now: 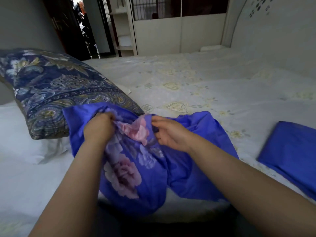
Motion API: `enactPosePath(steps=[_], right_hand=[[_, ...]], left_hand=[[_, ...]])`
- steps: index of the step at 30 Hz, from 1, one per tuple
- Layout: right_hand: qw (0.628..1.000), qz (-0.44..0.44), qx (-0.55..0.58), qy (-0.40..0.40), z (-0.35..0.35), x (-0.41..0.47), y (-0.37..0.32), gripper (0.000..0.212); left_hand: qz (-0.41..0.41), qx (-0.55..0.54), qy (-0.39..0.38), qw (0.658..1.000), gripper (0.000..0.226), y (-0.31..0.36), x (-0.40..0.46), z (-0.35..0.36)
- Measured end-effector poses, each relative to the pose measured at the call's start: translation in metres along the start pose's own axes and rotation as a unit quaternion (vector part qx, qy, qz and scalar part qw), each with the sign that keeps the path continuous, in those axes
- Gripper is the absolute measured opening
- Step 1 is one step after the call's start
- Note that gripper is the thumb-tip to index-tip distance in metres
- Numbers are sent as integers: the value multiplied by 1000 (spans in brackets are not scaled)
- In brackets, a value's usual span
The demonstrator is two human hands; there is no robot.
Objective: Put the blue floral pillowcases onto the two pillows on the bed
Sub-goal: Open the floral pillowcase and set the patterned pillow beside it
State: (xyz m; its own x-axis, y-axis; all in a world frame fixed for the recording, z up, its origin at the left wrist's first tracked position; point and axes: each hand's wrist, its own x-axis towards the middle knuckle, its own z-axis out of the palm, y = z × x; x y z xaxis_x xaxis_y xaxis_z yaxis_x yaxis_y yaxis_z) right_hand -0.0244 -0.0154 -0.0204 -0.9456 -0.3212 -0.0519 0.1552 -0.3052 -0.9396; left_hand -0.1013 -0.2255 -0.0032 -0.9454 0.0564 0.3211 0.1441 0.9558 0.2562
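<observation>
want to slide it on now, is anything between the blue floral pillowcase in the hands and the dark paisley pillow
Nothing visible: the bunched blue floral pillowcase, gripped by the left hand and right hand, already lies against the near end of the dark paisley pillow.

1 head-worn wide-angle view looks forward and down across the pale heart-patterned bed (196,79), close over both forearms, facing the white sliding wardrobe doors (171,35) beyond.

pillowcase (136,168): smooth blue cloth | pillow (51,86): matt paisley fabric

Folded pillowcase (290,154) runs off the right edge (blurred); doorway clutter (82,19) unreadable.
</observation>
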Motion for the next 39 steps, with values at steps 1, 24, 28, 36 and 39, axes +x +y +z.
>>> enactPosePath(steps=[1,24,28,36,39], right_hand=[[1000,11,3,-23,6,3,3,29],[651,-144,-735,124,-18,18,56,49],[722,92,-685,34,-20,29,56,68],[689,-324,-602,242,28,56,2,28],[836,-207,-466,204,44,96,-12,37]], left_hand=[[13,-16,20,1000,20,10,-2,-4],[-60,-295,-91,949,13,20,45,-39],[-42,-150,-102,983,28,6,38,-20],[88,-28,249,964,32,-6,19,-37],[-36,45,213,975,69,-36,32,-57]])
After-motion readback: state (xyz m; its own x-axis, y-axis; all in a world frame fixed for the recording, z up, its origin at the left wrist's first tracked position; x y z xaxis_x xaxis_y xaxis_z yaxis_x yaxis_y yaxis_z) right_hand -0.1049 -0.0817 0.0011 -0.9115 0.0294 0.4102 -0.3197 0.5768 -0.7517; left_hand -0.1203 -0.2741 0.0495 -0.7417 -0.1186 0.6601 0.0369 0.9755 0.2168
